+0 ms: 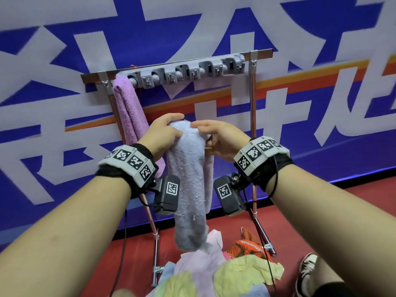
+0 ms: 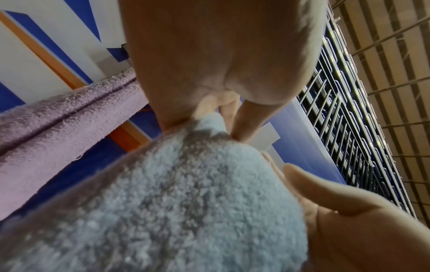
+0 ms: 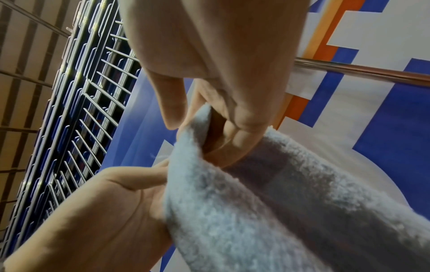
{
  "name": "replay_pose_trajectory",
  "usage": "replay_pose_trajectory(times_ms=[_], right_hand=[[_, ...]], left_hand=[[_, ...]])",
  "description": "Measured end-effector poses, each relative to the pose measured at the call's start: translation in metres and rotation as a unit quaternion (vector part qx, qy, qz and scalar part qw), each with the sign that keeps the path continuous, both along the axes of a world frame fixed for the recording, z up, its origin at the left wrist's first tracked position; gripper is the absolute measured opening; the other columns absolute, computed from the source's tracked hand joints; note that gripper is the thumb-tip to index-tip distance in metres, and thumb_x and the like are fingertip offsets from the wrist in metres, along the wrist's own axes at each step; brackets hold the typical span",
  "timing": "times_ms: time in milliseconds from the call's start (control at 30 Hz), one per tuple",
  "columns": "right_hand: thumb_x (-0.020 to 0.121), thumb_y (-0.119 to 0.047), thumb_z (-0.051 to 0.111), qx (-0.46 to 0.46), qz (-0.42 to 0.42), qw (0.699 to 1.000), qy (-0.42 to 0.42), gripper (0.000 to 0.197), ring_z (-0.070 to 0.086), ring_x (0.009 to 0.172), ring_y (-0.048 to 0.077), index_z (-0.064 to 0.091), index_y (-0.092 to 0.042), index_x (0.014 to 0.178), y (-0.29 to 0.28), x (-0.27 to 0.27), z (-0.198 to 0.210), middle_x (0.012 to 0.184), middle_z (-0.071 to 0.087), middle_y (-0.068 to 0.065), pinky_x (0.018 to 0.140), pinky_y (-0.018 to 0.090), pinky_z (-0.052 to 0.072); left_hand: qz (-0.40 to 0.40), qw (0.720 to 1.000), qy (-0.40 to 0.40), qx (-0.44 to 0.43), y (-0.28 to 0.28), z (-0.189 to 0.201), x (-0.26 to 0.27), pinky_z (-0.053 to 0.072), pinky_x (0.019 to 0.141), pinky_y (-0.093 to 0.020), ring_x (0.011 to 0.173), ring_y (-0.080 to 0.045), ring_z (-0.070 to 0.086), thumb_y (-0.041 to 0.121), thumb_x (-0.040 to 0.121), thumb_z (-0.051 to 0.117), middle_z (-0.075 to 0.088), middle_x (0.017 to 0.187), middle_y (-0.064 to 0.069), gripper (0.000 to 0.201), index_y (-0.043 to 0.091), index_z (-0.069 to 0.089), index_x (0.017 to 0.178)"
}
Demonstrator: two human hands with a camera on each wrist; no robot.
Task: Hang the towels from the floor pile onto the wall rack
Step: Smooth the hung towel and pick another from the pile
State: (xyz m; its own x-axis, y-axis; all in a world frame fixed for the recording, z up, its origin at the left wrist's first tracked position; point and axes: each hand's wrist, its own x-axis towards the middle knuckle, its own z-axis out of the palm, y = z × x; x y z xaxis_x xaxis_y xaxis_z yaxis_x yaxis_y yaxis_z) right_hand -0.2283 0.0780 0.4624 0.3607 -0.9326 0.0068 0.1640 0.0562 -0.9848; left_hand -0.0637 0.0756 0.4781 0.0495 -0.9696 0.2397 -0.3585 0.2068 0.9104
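A light blue towel [image 1: 188,168] hangs folded between my hands, below the grey wall rack [image 1: 186,71]. My left hand [image 1: 175,125] grips its top fold from the left, fingers over it and thumb in front. My right hand [image 1: 203,131] pinches the same fold from the right. In the left wrist view the left hand [image 2: 209,119] pinches the blue towel [image 2: 186,202]. In the right wrist view the right hand [image 3: 209,132] curls its fingers into the towel's [image 3: 279,202] fold. A purple towel [image 1: 128,108] hangs from the rack's left end. The towel pile [image 1: 214,273] lies on the red floor below.
The rack's other clips [image 1: 214,69] hold nothing. It sits on a metal stand with legs [image 1: 252,125] running down to the floor. A blue and white banner [image 1: 300,146] covers the wall behind. A shoe [image 1: 306,269] stands right of the pile.
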Motion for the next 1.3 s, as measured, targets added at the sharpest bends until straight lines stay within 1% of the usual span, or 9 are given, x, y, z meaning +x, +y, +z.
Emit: replay_pose_trajectory(times_ms=[300,433,500,667,800,900,1033,1167,1300], right_hand=[[0.098,-0.042,0.044,0.064,-0.085,0.987,-0.119,0.060,0.053,0.122,0.032,0.037,-0.001,0.141,0.000,0.020,0.008,0.130,0.053,0.018,0.099,0.042,0.048],[0.098,-0.045,0.039,0.079,-0.039,0.979,-0.184,0.037,0.050,0.116,0.023,0.050,-0.021,0.123,-0.002,0.023,0.014,0.127,0.047,0.005,0.093,0.038,0.044],[0.098,-0.045,0.039,0.088,-0.023,0.973,-0.210,0.029,0.049,0.091,0.019,0.045,-0.024,0.080,0.000,0.026,0.019,0.094,0.045,0.001,0.081,0.032,0.044],[0.097,-0.045,0.041,0.067,-0.026,0.972,-0.222,0.039,0.052,0.102,0.023,0.040,-0.019,0.069,0.003,0.021,0.029,0.082,0.050,0.003,0.104,0.035,0.037],[0.096,-0.045,0.044,0.037,-0.018,0.977,-0.208,0.031,0.056,0.108,0.023,0.045,-0.020,0.078,0.009,0.015,0.034,0.101,0.055,0.011,0.095,0.033,0.044],[0.097,-0.045,0.042,0.009,-0.061,0.983,-0.171,0.046,0.053,0.122,0.026,0.045,-0.012,0.129,0.008,0.011,0.033,0.129,0.053,0.014,0.103,0.035,0.041],[0.097,-0.044,0.039,-0.010,-0.088,0.989,-0.120,0.045,0.054,0.122,0.028,0.047,-0.013,0.130,0.010,0.013,0.035,0.132,0.056,0.016,0.097,0.036,0.036],[0.098,-0.038,0.041,-0.010,-0.074,0.989,-0.131,0.065,0.036,0.132,0.045,0.026,0.007,0.143,0.014,0.019,0.036,0.145,0.033,0.031,0.111,0.044,0.031],[0.098,-0.036,0.043,-0.013,-0.074,0.989,-0.129,0.051,0.047,0.127,0.037,0.043,0.006,0.126,0.014,0.021,0.034,0.140,0.043,0.027,0.097,0.033,0.042]], left_hand=[[0.007,1.000,-0.008,0.025,0.015,-0.005,-0.001,0.043,0.066,-0.024,0.069,-0.012,0.055,0.022,0.100,0.044,0.062,0.081,-0.002,0.041,0.018,0.037,0.140],[-0.034,0.997,0.015,0.065,0.026,-0.013,-0.009,0.044,0.064,-0.023,0.061,-0.010,0.063,0.040,0.103,0.030,0.070,0.065,0.000,0.042,0.029,0.030,0.143],[-0.055,0.993,0.035,0.099,0.027,-0.018,-0.013,0.050,0.072,-0.026,0.073,-0.016,0.071,0.054,0.100,0.021,0.074,0.077,-0.005,0.050,0.030,0.027,0.143],[-0.130,0.975,0.070,0.165,0.028,-0.024,-0.029,0.054,0.085,-0.038,0.104,-0.025,0.067,0.073,0.089,0.007,0.068,0.114,-0.016,0.083,0.017,0.050,0.132],[-0.128,0.975,0.132,0.127,0.028,-0.018,-0.035,0.049,0.091,-0.043,0.115,-0.022,0.058,0.069,0.093,0.013,0.061,0.127,-0.010,0.072,0.025,0.049,0.135],[-0.113,0.979,0.146,0.086,0.031,-0.010,-0.038,0.028,0.110,-0.047,0.141,-0.015,0.027,0.066,0.095,0.014,0.029,0.155,-0.002,0.065,0.031,0.025,0.149],[-0.069,0.989,0.123,0.035,0.031,-0.011,-0.036,0.015,0.110,-0.033,0.134,0.003,0.019,0.061,0.097,0.017,0.020,0.146,0.021,0.062,0.030,0.019,0.151],[-0.052,0.991,0.110,0.057,0.022,-0.026,-0.023,0.012,0.115,-0.039,0.144,-0.010,0.016,0.078,0.084,0.019,0.012,0.160,0.007,0.083,0.032,0.009,0.153],[-0.052,0.986,0.117,0.109,0.020,-0.032,-0.016,0.025,0.110,-0.048,0.143,-0.022,0.024,0.077,0.086,0.017,0.016,0.159,0.001,0.079,0.036,0.005,0.152]])
